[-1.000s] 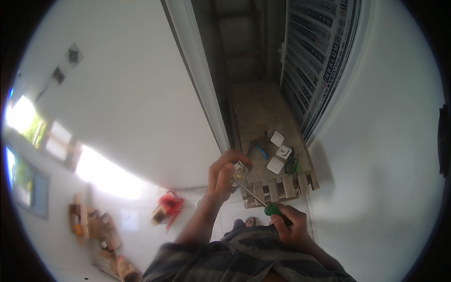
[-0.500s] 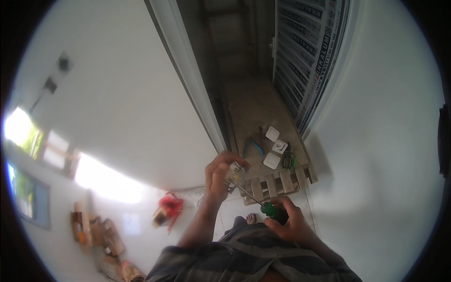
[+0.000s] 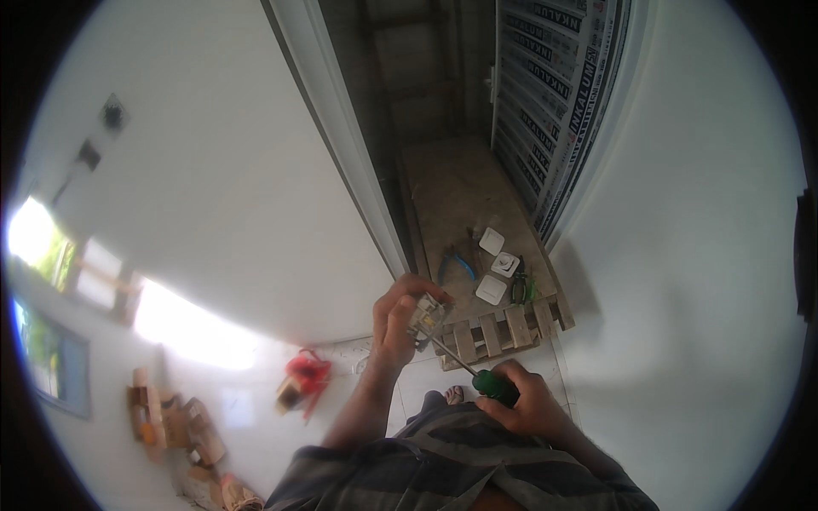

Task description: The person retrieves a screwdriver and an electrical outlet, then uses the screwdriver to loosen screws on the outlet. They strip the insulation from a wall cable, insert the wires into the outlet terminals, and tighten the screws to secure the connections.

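My left hand (image 3: 395, 322) is closed around a small switch or socket mechanism (image 3: 429, 318) with a pale metal frame, its back or side partly hidden by my fingers. In my right hand (image 3: 530, 402) I grip the green handle of a screwdriver (image 3: 460, 361). Its shaft points up and left, and the tip reaches the lower edge of the mechanism; the exact contact point is too small to make out. Both hands are held in front of my body, above the floor and near the front end of a wooden platform (image 3: 452, 183).
On the platform lie white square plates (image 3: 491, 289), a white piece with a round centre (image 3: 505, 264), blue-handled pliers (image 3: 464, 267) and dark pliers (image 3: 519, 288). A door with printed film (image 3: 545, 102) stands right. A red bag (image 3: 308, 370) and cardboard boxes (image 3: 175, 422) sit on the left floor.
The screwdriver handle has turned a little in my right hand, and its fingers have shifted slightly. My left hand keeps the mechanism in nearly the same place.
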A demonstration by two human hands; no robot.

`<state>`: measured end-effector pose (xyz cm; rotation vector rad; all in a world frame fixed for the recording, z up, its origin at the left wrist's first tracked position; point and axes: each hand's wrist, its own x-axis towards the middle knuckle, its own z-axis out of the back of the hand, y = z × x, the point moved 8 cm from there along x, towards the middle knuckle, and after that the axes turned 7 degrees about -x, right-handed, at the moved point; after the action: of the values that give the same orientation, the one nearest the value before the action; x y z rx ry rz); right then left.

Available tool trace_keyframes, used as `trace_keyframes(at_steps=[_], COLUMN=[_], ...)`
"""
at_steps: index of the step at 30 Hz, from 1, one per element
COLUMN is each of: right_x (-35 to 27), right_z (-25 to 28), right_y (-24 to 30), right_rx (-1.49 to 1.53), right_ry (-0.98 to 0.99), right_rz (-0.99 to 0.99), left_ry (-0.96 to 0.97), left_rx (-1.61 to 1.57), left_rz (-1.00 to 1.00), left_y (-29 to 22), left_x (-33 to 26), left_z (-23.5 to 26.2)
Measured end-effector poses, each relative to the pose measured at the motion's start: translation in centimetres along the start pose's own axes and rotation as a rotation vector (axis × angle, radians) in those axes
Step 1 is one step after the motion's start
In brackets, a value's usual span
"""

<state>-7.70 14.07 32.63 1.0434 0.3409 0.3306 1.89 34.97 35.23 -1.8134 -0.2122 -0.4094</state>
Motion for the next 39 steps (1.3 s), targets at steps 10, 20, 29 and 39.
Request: trace_keyframes(at_steps=[10,20,29,39], right_x=[0.0,0.1,0.7,1.9], right_z=[0.0,-0.1,0.3,2.0], right_y=[-0.3,-1.2,-1.6,-6.7], right_rx=[0.043,-0.03,0.022,-0.035], right_ry=[0.076,0.022,-0.014,-0.127], right_rz=[-0.071,0.018,0.016,-0.072], left_ry=[0.013,0.021,0.009,-0.154], left_rx=[-0.014,0.014,-0.041,0.423], left_rz=[-0.036,-0.031,0.013,-0.025], left_y=[0.2,0.8,2.8,10.1], left_x=[0.0,-0.1,0.2,0.7], left_z=[-0.2,-0.1,0.0,1.2])
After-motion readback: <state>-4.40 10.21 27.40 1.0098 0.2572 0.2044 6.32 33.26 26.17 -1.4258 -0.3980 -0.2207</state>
